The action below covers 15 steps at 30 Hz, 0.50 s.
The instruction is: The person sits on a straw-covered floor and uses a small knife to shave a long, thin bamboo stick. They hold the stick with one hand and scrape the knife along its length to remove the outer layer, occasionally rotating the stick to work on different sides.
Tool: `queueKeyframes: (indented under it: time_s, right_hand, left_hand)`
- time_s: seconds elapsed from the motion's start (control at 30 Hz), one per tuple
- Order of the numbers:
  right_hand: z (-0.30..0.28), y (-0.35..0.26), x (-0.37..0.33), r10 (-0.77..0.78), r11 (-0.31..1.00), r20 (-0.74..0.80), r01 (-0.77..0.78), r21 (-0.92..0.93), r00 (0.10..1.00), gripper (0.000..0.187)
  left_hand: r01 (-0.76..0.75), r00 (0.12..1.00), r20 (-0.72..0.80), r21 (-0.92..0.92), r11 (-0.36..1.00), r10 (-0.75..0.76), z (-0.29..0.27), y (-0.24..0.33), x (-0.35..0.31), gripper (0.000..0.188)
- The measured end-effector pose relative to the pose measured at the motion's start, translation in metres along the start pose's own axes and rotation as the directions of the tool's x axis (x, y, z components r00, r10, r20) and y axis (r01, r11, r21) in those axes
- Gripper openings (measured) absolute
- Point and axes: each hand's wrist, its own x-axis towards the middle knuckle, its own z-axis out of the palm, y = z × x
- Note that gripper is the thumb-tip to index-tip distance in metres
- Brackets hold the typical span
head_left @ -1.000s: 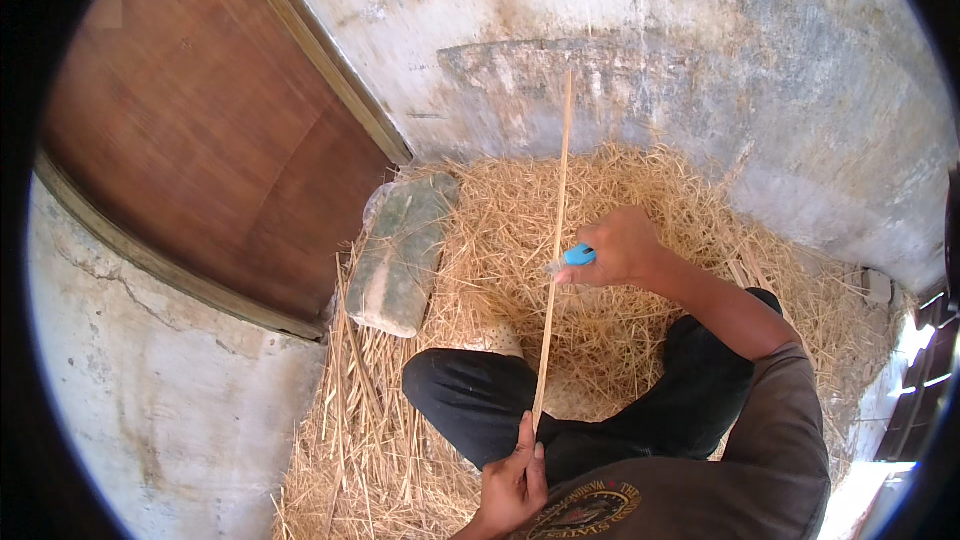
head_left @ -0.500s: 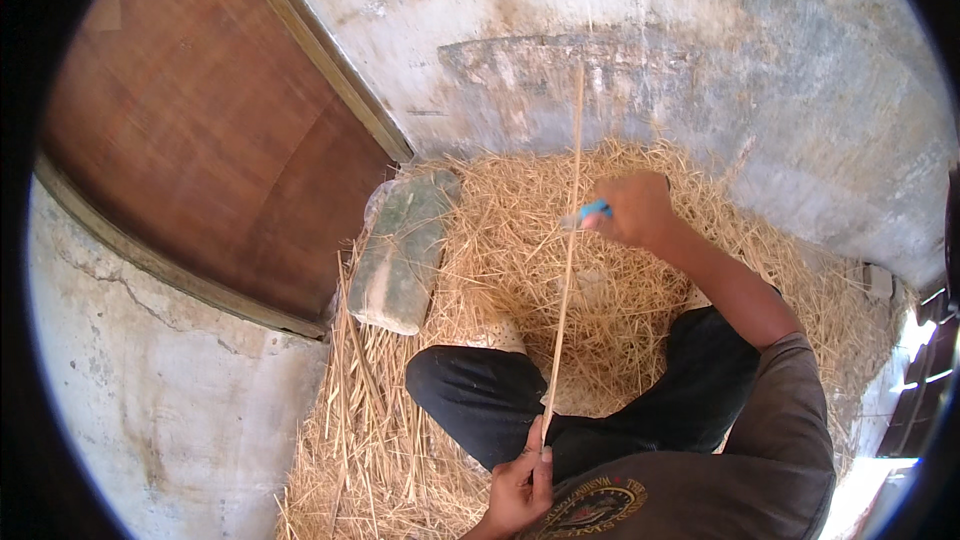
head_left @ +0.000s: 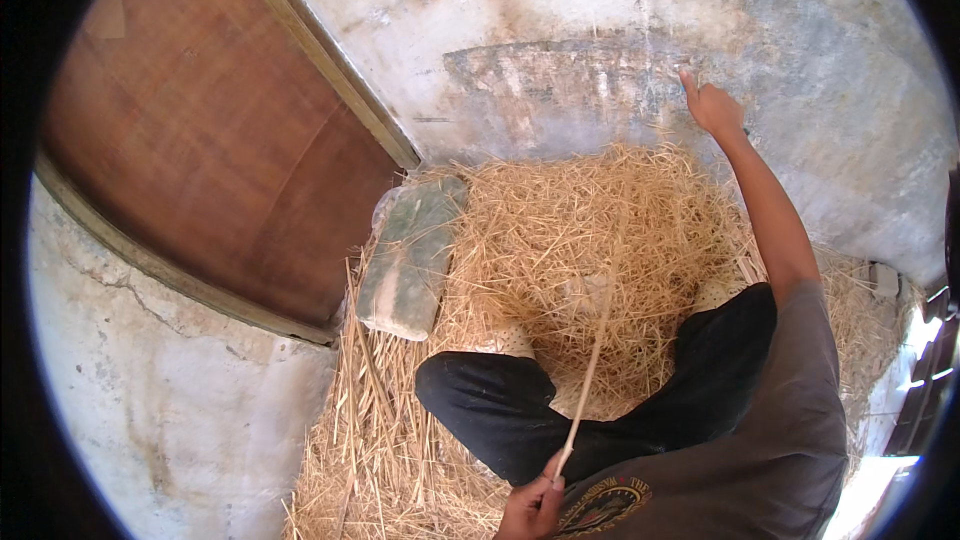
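My left hand (head_left: pixel 535 503) is closed in a pinch on the lower end of a long, thin bamboo strip (head_left: pixel 590 380). The pale strip slants up and away over my lap, and its far end blurs into the shavings. Out at the upper right, in front of the wall, my right hand (head_left: pixel 715 108) is raised with the arm stretched. One finger sticks out while the others are curled. Whatever those curled fingers hold is hidden; no blue handle shows.
Straw-like shavings (head_left: pixel 560 210) heap between and beyond my bent legs. A greenish block (head_left: pixel 408 258) lies at their left edge, with several loose strips (head_left: pixel 365 380) below it. A brown door panel (head_left: pixel 220 140) stands at left, and a stained wall (head_left: pixel 600 0) closes the far side.
My right hand has moved up and right, away from the strip; the small blue-handled blade it held there no longer shows. The strip now tilts further right, and my left hand sits slightly lower.
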Motion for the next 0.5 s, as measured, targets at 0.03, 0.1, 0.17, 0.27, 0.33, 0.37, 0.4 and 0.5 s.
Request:
queueKeyframes:
  time_s: [0.03, 0.1, 0.17, 0.27, 0.33, 0.37, 0.4, 0.5]
  right_hand:
    - [0.009, 0.002, -0.004, -0.039, 0.997, 0.092, 0.033, 0.074, 0.995, 0.077]
    - [0.026, 0.000, -0.042, -0.147, 0.974, 0.274, 0.091, 0.209, 0.950, 0.079]
    - [0.023, -0.024, -0.122, -0.372, 0.886, 0.221, 0.273, 0.375, 0.902, 0.074]
    - [0.019, -0.038, -0.222, -0.725, 0.659, 0.178, 0.596, 0.460, 0.665, 0.063]
    - [-0.014, -0.056, -0.267, -0.845, 0.522, 0.205, 0.677, 0.519, 0.494, 0.070]
    - [-0.017, -0.063, -0.270, -0.848, 0.522, 0.206, 0.697, 0.492, 0.489, 0.071]
    - [-0.019, -0.068, -0.272, -0.851, 0.519, 0.207, 0.717, 0.466, 0.482, 0.073]
    - [-0.013, -0.070, -0.251, -0.806, 0.582, 0.174, 0.702, 0.410, 0.566, 0.078]
  left_hand:
    - [0.072, 0.997, -0.022, -0.089, 0.993, -0.074, -0.003, -0.001, 0.005, 0.036]
    - [0.213, 0.970, -0.047, -0.290, 0.933, -0.237, -0.005, -0.006, 0.016, 0.041]
    - [0.225, 0.970, 0.069, -0.616, 0.755, -0.232, -0.011, -0.006, 0.029, 0.039]
    - [0.220, 0.975, 0.147, -0.710, 0.669, -0.165, -0.010, 0.006, 0.047, 0.042]
    - [0.212, 0.977, 0.148, -0.700, 0.682, -0.152, -0.010, 0.011, 0.051, 0.042]
    - [0.201, 0.980, 0.135, -0.696, 0.689, -0.149, -0.008, 0.012, 0.050, 0.042]
    - [0.188, 0.982, 0.120, -0.692, 0.697, -0.146, -0.006, 0.013, 0.050, 0.042]
    - [0.146, 0.988, 0.015, -0.397, 0.906, -0.152, -0.003, 0.016, 0.042, 0.041]
